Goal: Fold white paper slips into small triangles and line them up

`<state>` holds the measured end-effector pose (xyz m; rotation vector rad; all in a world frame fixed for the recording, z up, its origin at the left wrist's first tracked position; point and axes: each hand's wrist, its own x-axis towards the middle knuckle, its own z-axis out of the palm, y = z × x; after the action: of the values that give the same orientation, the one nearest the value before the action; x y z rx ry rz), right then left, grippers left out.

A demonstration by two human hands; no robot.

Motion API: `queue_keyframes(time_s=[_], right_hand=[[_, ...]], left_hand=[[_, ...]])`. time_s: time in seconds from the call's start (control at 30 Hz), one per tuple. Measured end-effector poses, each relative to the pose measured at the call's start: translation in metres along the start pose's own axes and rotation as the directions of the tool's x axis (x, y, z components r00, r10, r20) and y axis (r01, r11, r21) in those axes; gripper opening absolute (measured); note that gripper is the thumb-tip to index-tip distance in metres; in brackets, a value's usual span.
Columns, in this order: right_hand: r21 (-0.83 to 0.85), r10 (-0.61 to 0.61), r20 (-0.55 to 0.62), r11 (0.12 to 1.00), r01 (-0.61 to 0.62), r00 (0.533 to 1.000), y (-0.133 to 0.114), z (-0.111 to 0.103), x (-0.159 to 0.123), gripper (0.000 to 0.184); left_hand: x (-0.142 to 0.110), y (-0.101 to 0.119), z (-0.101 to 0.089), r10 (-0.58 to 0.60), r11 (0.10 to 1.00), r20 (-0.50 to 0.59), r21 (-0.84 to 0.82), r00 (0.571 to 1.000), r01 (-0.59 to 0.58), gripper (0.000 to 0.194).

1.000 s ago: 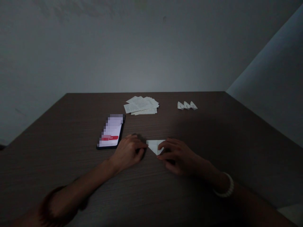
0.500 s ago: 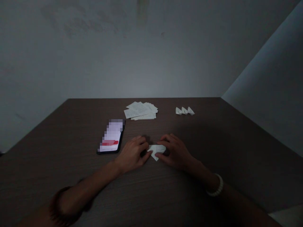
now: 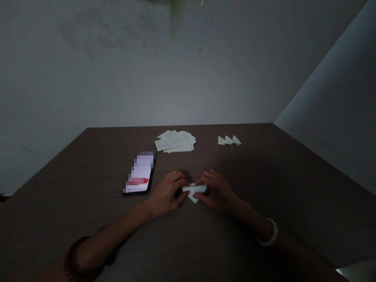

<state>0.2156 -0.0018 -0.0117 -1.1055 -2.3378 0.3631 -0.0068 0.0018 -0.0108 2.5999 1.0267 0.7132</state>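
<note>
A small folded piece of white paper (image 3: 194, 194) lies low over the table between my two hands, its pointed corner turned toward me. My left hand (image 3: 168, 192) pinches its left end with thumb and fingers. On the other side, my right hand (image 3: 217, 190) grips the right end, fingers curled over the far edge and thumb on the near side. The upper edge of the paper looks bent up under the fingertips, which partly hide it.
Left of my hands lies a phone (image 3: 139, 174) with a lit, blurred screen. Farther back are a pile of printed paper slips (image 3: 176, 141) and a row of three small folded paper pieces (image 3: 229, 141). The brown table (image 3: 88, 164) meets a stained wall (image 3: 117, 78).
The paper's far part has been folded over toward me, so it looks narrower. Both hands keep their hold. The whole view has shifted slightly, with the table lower in the picture.
</note>
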Motion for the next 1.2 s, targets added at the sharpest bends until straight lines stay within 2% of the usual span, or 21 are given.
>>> queue_keyframes(time_s=[0.2,0.43,0.57,0.87,1.07,1.2], right_hand=[[0.064,-0.034,0.033,0.997,0.031,0.999,0.003,0.003,0.001,0.025],[0.078,-0.061,0.039,0.995,0.058,0.997,0.014,0.009,-0.001,0.008],[0.025,-0.077,0.068,0.997,0.076,0.995,0.015,0.007,-0.001,0.007],[-0.127,-0.194,0.112,0.970,0.207,0.975,0.014,-0.003,0.001,0.011],[-0.219,-0.278,0.171,0.925,0.312,0.945,0.018,-0.007,-0.002,0.021],[-0.235,-0.290,0.194,0.914,0.331,0.937,0.017,-0.009,-0.005,0.022]], left_hand=[[0.008,-0.002,-0.002,0.042,0.989,0.067,-0.147,0.997,-0.032,0.014],[0.010,-0.005,0.002,0.006,0.989,0.050,-0.146,0.999,0.001,0.014],[0.010,-0.006,0.003,-0.011,0.988,0.046,-0.153,0.999,0.018,0.014],[0.007,0.001,-0.002,0.098,0.995,0.114,-0.004,0.989,-0.098,0.020],[0.001,-0.001,-0.004,0.195,0.972,0.170,0.101,0.966,-0.214,0.021],[-0.004,-0.003,-0.004,0.211,0.961,0.196,0.140,0.958,-0.240,0.025]])
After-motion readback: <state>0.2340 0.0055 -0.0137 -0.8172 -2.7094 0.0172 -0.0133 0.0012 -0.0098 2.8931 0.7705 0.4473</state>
